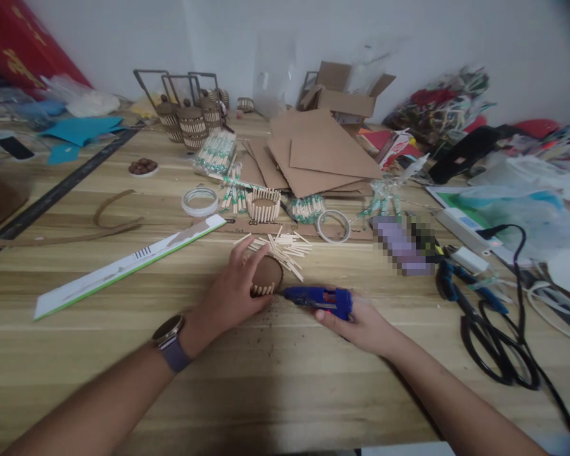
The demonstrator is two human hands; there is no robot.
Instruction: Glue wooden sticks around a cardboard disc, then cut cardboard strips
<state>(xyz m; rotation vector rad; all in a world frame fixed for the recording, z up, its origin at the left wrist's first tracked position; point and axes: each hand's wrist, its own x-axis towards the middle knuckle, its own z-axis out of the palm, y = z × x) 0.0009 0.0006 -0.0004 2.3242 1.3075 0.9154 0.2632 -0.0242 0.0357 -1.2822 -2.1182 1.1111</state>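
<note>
My left hand is closed round a small round cardboard piece with short wooden sticks glued along its near edge, holding it on the wooden table. My right hand grips a blue glue gun, its nozzle pointing left and touching the side of the cardboard piece. A loose heap of short wooden sticks lies just behind the piece. A watch sits on my left wrist.
A white-and-green ruler lies to the left. Two tape rolls, a finished stick ring, cardboard sheets and small stick baskets lie behind. Black scissors and a black cable lie right.
</note>
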